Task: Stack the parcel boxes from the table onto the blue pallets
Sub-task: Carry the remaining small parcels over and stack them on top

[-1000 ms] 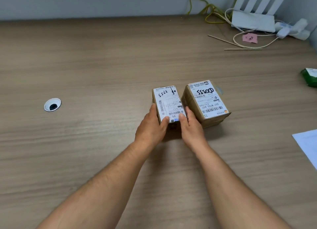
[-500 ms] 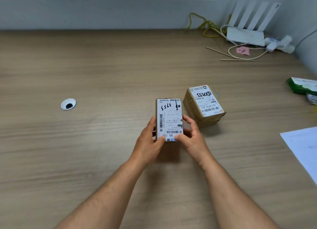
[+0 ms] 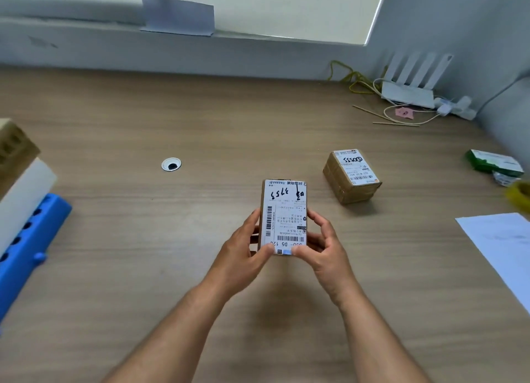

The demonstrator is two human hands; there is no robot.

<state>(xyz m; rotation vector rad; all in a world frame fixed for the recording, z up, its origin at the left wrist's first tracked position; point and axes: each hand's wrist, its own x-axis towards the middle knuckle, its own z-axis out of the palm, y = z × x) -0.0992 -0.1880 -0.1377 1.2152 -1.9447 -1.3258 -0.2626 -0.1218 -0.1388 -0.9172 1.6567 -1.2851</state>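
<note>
Cardboard parcel box (image 3: pixel 284 210) was held in both my hands above the wooden tabletop (image 3: pixel 143 282).
I saw my left hand (image 3: pixel 246 253) and right hand (image 3: pixel 324 250) each in a curled grip pinching the box's near end, thumbs on its white shipping label, which faced up. A second labelled parcel box (image 3: pixel 351 179) sat on the tabletop further back to the right, well apart. At the left edge the blue pallet (image 3: pixel 31 245) carried a white box (image 3: pixel 23 199) with a brown carton (image 3: pixel 14 147) above it.

left hand (image 3: pixel 243 249) bare | right hand (image 3: pixel 325 252) bare | both forearms (image 3: pixel 183 322) bare to frame edge
</note>
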